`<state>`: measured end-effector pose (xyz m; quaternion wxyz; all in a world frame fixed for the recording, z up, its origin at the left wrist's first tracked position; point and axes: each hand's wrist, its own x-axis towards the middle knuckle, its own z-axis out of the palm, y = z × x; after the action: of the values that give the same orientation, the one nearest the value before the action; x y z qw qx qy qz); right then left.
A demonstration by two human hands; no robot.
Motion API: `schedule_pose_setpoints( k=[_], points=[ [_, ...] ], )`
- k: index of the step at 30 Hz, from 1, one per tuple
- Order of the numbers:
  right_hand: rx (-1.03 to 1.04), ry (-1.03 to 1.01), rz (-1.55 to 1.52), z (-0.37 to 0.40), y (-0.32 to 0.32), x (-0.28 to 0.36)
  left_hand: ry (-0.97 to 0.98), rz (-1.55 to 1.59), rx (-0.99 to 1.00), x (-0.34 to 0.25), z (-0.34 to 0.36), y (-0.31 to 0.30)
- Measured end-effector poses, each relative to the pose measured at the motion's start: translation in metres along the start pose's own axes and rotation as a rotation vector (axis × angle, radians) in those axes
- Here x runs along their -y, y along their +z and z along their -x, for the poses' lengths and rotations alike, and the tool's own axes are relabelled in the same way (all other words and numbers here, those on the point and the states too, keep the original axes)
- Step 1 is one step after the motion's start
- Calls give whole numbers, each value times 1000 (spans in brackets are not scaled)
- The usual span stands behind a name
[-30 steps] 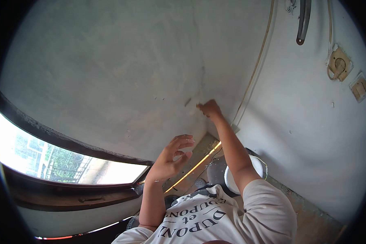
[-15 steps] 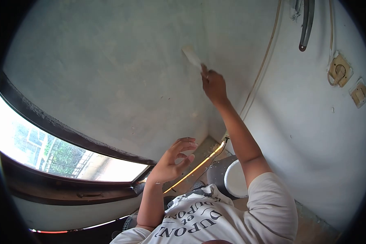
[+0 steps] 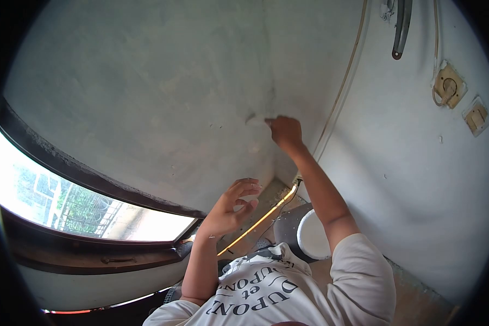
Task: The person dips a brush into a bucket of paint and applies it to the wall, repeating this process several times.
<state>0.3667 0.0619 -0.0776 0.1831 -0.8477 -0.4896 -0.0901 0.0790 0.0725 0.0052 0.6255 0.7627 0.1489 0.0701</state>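
My right hand is wrapped round the handle of a putty knife, held up at the grey-green wall. The blade is pale and blurred, pointing left, with a dark mark at its tip beside the wall surface. Most of the handle is hidden inside my fist. My left hand hovers lower down, its fingers curled but apart and nothing between them. Whitish specks show on its fingertips and wrist. Below my right forearm stands a bucket with a round white top.
To the left is a dark-framed window. A thin cable runs down near the wall corner. On the right wall are a socket with a plug, a switch plate and a hanging metal strip. A bright yellow strip lies low down.
My right hand has moved down the wall with the putty knife, whose blade has swung from pointing up-left to nearly level. My left hand has stayed almost still.
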Motion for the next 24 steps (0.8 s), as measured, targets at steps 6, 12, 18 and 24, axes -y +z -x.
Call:
schedule_pose_setpoints(
  k=[6,12,18,24],
  points=[
    [-407,-103,-76,-61,-134,17,65,-40,-26,-21,-1,-1],
    [-617,-63,-190,-71,-188,26,166,-71,-70,-43,-5,-8],
    [-589,-94,-321,-68,-101,15,244,-114,-84,-56,-9,-16],
    [-293,-41,-214,-11,-4,2,263,-136,-73,-60,-10,-15]
  ],
)
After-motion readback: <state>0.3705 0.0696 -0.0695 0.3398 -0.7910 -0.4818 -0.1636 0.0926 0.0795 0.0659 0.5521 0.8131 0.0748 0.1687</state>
